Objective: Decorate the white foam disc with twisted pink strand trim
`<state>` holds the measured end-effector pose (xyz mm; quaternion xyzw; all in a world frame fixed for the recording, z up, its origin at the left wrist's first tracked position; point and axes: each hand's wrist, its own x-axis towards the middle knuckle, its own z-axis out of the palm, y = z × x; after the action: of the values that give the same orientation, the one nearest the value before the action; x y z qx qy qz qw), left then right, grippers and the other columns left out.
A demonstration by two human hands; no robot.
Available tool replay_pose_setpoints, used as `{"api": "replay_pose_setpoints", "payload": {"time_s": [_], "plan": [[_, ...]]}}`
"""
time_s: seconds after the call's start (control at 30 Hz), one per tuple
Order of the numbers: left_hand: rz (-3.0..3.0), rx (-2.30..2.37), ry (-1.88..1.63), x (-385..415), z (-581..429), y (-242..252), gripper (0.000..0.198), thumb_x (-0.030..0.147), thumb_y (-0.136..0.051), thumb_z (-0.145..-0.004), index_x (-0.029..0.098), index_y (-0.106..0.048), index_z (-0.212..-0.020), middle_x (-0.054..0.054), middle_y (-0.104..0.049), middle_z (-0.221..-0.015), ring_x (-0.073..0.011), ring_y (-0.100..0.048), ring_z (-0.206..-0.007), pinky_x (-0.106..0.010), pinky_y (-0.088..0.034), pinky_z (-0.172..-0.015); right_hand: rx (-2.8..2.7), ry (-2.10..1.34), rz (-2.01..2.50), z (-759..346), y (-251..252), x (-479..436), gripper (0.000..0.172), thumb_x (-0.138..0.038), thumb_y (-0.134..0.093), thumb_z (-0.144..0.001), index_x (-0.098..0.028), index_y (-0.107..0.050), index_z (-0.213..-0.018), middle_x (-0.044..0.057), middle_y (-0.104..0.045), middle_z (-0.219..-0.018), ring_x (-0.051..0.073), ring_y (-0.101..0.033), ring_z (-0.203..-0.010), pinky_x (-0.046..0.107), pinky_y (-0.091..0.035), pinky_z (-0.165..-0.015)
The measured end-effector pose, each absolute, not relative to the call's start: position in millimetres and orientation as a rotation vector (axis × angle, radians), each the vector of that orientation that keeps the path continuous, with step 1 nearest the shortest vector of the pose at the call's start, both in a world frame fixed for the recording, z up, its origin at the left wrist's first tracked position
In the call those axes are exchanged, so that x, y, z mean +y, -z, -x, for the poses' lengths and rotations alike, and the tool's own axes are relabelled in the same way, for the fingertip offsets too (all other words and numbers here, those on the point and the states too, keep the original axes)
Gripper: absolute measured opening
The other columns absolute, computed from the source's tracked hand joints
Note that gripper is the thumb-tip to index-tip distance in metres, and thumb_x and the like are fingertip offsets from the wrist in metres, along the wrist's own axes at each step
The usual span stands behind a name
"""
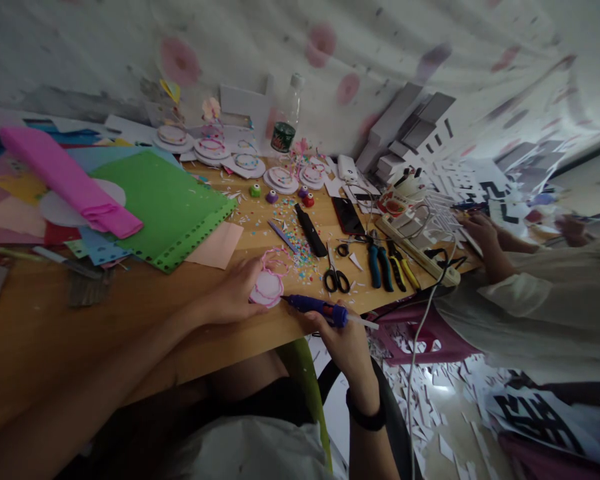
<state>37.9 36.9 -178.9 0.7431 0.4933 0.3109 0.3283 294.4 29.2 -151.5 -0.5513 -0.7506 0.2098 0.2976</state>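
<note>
My left hand is closed on a round white foam disc with pink trim at the front edge of the wooden table. My right hand grips a blue glue gun whose nozzle points left at the disc's rim; a clear glue stick sticks out of its back to the right. A black band sits on my right wrist. Just beyond the disc lie coloured paper bits and black scissors.
Green, pink and other coloured sheets pile at the left. Finished discs, small punches, pliers, a phone, a power strip and a bottle crowd the back and right. Another person's hand works at the right. Paper scraps litter the floor.
</note>
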Motion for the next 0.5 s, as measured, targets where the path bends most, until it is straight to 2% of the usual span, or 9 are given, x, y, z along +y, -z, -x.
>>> {"api": "replay_pose_setpoints", "payload": {"time_s": [0.3, 0.5], "plan": [[-1.912, 1.288, -0.819, 37.4, -37.8, 179.5, 0.093, 0.026, -0.076, -0.073, 0.021, -0.027, -0.153, -0.018, -0.048, -0.151, -0.0365, -0.046, -0.141, -0.059, -0.035, -0.116, -2.024, -0.604, 1.442, -295.1, 149.2, 30.5, 0.051, -0.07, -0.059, -0.088, -0.022, -0.071, -0.075, 0.007, -0.067, -0.07, 0.026, -0.064, -0.066, 0.036, -0.048, -0.06], [-1.887, 1.266, -0.827, 37.7, -38.7, 177.8, 0.097, 0.024, -0.077, -0.072, 0.022, -0.024, -0.154, -0.018, -0.048, -0.15, -0.0344, -0.05, -0.137, -0.056, -0.036, -0.116, -2.016, -0.656, 1.42, -295.4, 148.9, 33.5, 0.049, -0.068, -0.06, -0.088, -0.022, -0.066, -0.071, 0.006, -0.065, -0.071, 0.026, -0.063, -0.068, 0.036, -0.047, -0.062]]}}
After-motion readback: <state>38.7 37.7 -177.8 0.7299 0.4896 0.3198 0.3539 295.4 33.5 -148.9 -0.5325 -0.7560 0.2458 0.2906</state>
